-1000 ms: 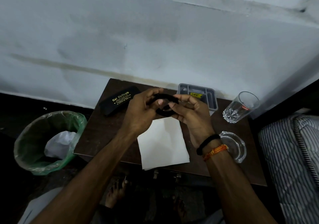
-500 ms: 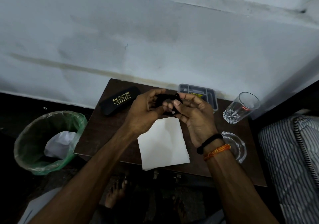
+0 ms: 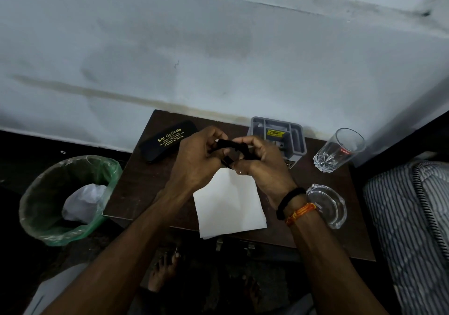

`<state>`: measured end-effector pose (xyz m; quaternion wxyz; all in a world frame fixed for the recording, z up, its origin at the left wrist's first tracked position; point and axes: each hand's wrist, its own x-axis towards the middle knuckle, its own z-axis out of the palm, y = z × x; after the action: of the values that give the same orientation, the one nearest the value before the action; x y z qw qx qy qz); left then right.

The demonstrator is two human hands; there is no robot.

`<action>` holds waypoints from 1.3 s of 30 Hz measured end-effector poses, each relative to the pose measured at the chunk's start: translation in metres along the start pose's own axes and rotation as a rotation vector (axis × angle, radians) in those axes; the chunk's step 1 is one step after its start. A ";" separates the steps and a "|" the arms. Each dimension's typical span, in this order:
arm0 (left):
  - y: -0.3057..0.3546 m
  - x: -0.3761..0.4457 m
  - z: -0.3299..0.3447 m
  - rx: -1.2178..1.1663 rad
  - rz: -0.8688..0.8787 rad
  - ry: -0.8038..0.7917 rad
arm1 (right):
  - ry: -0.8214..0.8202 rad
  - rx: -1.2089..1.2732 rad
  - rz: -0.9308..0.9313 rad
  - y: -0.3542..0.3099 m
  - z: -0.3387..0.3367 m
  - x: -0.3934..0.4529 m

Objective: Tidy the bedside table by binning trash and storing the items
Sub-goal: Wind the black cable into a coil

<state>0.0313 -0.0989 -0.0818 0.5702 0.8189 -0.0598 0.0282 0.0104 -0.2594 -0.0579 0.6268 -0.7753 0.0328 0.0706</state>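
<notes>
Above the middle of the brown bedside table (image 3: 141,186), both hands hold one small black object (image 3: 229,144); its exact shape is hidden by the fingers. My left hand (image 3: 196,161) pinches its left end. My right hand (image 3: 262,169), with a black band and an orange thread on the wrist, curls around its right end. A black spectacle case (image 3: 167,139) with gold lettering lies at the back left. A white paper napkin (image 3: 228,205) lies flat under the hands, reaching the front edge.
A grey compartment tray (image 3: 298,142) stands at the back by the wall. A drinking glass (image 3: 337,152) and a glass ashtray (image 3: 328,205) sit on the right. A green-lined bin (image 3: 48,205) holding crumpled white paper stands left of the table. Striped bedding (image 3: 408,217) borders the right.
The black object looked like an open loop between the hands a second ago; now it is bunched smaller and the hands have closed in on it. Nothing on the table has moved.
</notes>
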 end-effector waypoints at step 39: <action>-0.034 0.006 -0.047 0.616 -0.451 -0.414 | 0.374 -0.049 0.375 0.038 0.073 0.082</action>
<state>0.0428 -0.0441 -0.0961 0.2671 0.9317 0.0185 -0.2453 0.0810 -0.1928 -0.1223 0.5667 -0.7703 0.2894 0.0415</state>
